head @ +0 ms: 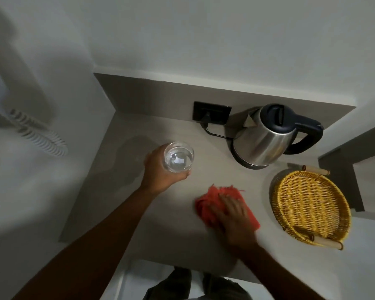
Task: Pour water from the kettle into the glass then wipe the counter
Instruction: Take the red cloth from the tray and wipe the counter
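My left hand [160, 171] grips a clear glass [178, 156] with water in it, held over the left part of the grey counter [139, 224]. My right hand [233, 215] lies flat, fingers spread, pressing on a red cloth [212, 197] that is spread on the counter's middle. The steel kettle [266, 137] with a black lid and handle stands upright on its base at the back right, away from both hands.
A round yellow wicker tray [311, 207] with wooden handles sits at the right. A black wall socket [211, 113] with the kettle's cord is behind the counter. A coiled white phone cord [39, 135] hangs at the left wall. The counter's front edge is near my body.
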